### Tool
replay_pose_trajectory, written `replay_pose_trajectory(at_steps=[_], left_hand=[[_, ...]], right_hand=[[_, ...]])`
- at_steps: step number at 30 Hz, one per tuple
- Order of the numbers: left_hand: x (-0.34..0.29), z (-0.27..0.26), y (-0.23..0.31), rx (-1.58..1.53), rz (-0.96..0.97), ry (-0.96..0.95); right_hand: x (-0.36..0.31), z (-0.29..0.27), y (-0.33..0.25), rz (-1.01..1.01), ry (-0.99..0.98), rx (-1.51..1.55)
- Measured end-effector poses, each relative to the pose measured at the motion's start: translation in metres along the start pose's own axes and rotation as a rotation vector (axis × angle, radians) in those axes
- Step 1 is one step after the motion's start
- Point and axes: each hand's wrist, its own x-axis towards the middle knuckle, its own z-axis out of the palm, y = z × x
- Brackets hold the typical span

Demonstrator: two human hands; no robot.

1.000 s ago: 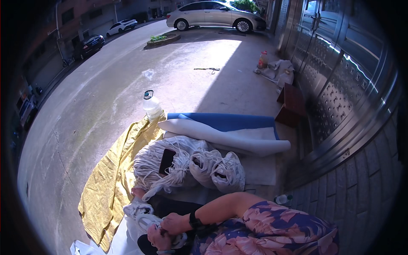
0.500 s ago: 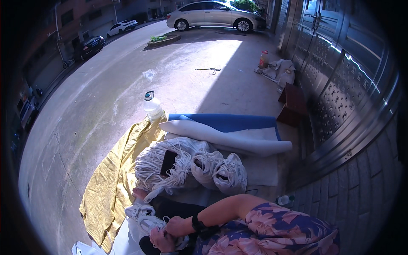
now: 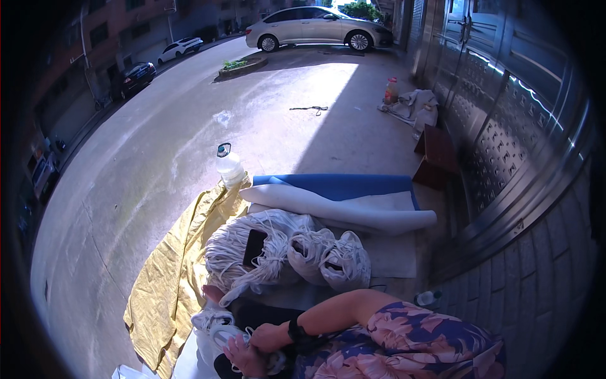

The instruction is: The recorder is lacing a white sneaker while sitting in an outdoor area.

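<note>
At the lower middle, my right hand [image 3: 270, 337] is closed, fingers curled on white cord beside a cord bundle [image 3: 213, 320] in my lap. Just below it, my left hand [image 3: 246, 357] has its fingers stretched out, touching or resting on the cord. Part of the bundle is hidden behind both hands. Ahead lies a large heap of white cord [image 3: 224, 249] with a dark phone [image 3: 254, 247] on top. Right of it stand two smaller cord bundles, a left one [image 3: 309, 256] and a right one [image 3: 346, 260], each with a dark hollow.
A yellow cloth sheet [image 3: 165, 284] spreads to the left, with a white plastic jug [image 3: 230, 167] at its far end. Beyond the cord lie a white roll [image 3: 341, 207] and a blue sheet [image 3: 341, 184]. A reddish-brown box [image 3: 437, 158] stands near metal doors [image 3: 499, 120]; a car [image 3: 319, 28] is parked beyond.
My left hand's fingers have loosened from a curl and now stretch out. The right hand has shifted slightly but stays on the cord. The whole view has moved a little.
</note>
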Motion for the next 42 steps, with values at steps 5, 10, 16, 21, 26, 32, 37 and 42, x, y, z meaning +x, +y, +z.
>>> replay_pose_trajectory(at_steps=[5, 10, 16, 21, 26, 32, 37, 42], left_hand=[[0.008, -0.059, 0.018, 0.073, 0.169, 0.139], [-0.046, -0.059, -0.022, 0.053, -0.017, -0.024], [-0.103, -0.075, -0.057, -0.012, -0.236, -0.124], [-0.082, -0.078, -0.038, -0.387, -0.346, 0.014], [-0.091, -0.074, -0.047, -0.408, -0.44, -0.041], [-0.09, -0.064, -0.05, -0.418, -0.457, -0.055], [-0.095, -0.067, -0.052, -0.421, -0.509, -0.105], [-0.089, -0.071, -0.051, -0.506, -0.626, -0.067]], right_hand=[[0.002, 0.006, 0.003, 0.014, -0.05, -0.086], [0.003, 0.007, 0.002, -0.02, -0.11, -0.117], [0.002, -0.003, -0.007, -0.011, -0.172, -0.069], [-0.002, 0.002, -0.001, 0.008, -0.118, -0.074], [0.0, 0.009, -0.001, -0.09, -0.025, -0.163], [-0.008, 0.001, 0.01, -0.267, 0.141, -0.15], [0.001, 0.01, 0.008, -0.249, 0.209, 0.009], [0.003, 0.009, 0.003, -0.096, 0.282, 0.209]])
